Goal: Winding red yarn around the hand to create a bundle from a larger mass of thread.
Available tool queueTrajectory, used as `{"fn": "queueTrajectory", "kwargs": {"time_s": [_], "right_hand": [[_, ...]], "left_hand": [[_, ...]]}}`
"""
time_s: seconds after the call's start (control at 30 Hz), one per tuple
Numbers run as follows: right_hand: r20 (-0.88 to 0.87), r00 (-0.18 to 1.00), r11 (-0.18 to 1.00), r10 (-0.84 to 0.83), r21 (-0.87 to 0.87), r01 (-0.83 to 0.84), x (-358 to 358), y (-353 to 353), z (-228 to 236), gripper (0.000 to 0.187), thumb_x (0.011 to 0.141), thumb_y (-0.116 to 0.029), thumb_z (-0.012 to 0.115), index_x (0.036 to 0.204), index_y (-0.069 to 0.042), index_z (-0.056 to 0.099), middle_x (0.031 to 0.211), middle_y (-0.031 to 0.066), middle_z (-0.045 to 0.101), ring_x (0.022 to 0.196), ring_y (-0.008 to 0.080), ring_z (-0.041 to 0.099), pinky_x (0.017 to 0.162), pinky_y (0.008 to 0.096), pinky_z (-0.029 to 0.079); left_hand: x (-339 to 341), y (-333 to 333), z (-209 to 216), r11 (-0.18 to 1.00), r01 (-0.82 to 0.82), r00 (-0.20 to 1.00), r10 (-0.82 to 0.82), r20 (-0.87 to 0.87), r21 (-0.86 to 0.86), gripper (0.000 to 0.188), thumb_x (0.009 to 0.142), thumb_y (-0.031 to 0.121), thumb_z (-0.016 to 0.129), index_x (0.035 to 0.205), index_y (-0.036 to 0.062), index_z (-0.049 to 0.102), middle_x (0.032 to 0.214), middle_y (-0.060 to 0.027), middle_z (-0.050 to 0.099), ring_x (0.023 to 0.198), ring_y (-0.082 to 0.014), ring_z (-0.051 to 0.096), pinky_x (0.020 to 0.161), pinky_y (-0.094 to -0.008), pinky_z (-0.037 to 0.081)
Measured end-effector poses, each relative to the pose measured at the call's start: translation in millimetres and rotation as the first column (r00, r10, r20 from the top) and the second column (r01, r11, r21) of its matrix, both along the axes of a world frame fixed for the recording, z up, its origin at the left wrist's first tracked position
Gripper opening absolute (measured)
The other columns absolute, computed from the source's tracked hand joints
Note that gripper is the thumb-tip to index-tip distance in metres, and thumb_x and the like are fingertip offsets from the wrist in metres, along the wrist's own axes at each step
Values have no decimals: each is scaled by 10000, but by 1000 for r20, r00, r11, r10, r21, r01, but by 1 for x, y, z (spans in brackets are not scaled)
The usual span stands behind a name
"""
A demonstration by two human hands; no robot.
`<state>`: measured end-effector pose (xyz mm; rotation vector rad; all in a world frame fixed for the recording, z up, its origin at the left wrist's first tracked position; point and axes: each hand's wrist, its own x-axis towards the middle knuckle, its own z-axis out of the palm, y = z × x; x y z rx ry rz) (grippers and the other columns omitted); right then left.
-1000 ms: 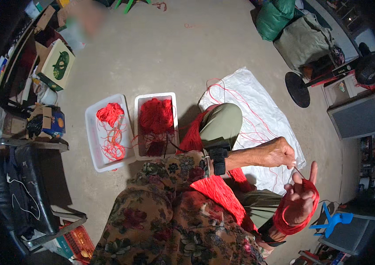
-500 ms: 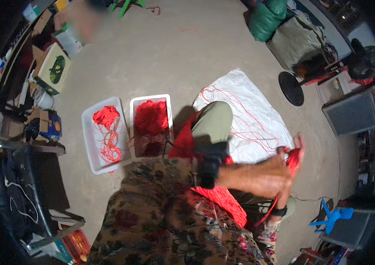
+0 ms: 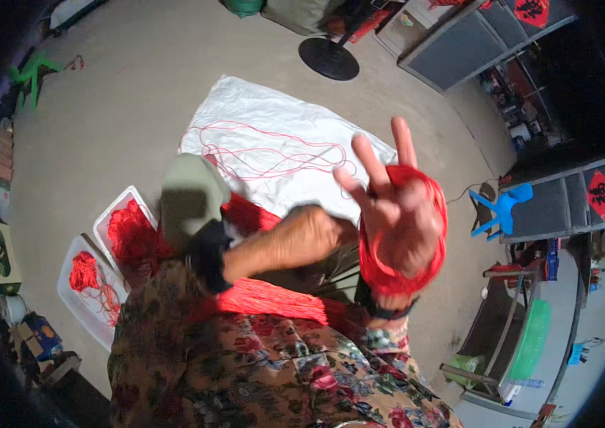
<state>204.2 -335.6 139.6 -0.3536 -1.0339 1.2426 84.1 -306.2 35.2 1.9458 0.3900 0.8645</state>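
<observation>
My right hand point(image 3: 406, 221) is raised with its fingers spread. A thick coil of red cord point(image 3: 436, 250) is wound around its palm. To its left, my left hand point(image 3: 317, 232) reaches across from a dark cuff. It is blurred and looks closed, and whatever its fingers hold is hidden. A long bundle of red cord point(image 3: 267, 298) lies across my lap. Beyond my knee, a white sheet point(image 3: 267, 100) is spread on the floor. Loose loops of thin red cord point(image 3: 274, 146) lie on it.
At the left, a white tub point(image 3: 131, 196) is filled with red cord, and a second white tub point(image 3: 74, 299) holds a bunch and loose strands. A blue stool point(image 3: 506, 207) stands at right by a grey cabinet point(image 3: 552, 214). The round black base point(image 3: 329, 58) of a stand is on the floor ahead.
My view has turned to the right. My left hand has come away from my right hand. My right hand now faces me with fingers spread and the red coil showing around it.
</observation>
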Motion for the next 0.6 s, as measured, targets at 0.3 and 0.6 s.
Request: {"fn": "queueTrajectory", "kwargs": {"time_s": [0.3, 0.6], "right_hand": [[731, 218, 650, -646, 379, 659, 24, 36, -85, 682, 751, -52, 707, 1336, -18, 359, 718, 53, 554, 836, 198, 587, 767, 336, 491], [683, 513, 815, -520, 217, 537, -5, -46, -29, 87, 738, -46, 681, 820, -34, 654, 1448, 190, 289, 1193, 351, 501, 977, 466, 415]], "left_hand": [[-29, -5, 77, 894, 191, 950, -65, -305, 405, 99, 746, 166, 606, 719, 85, 557, 553, -93, 531, 527, -272, 602, 454, -412, 442], [-6, 107, 68, 997, 45, 998, -47, -42, -65, 185, 817, 215, 630, 763, 41, 664, 672, -133, 630, 605, -208, 598, 576, -326, 449]]}}
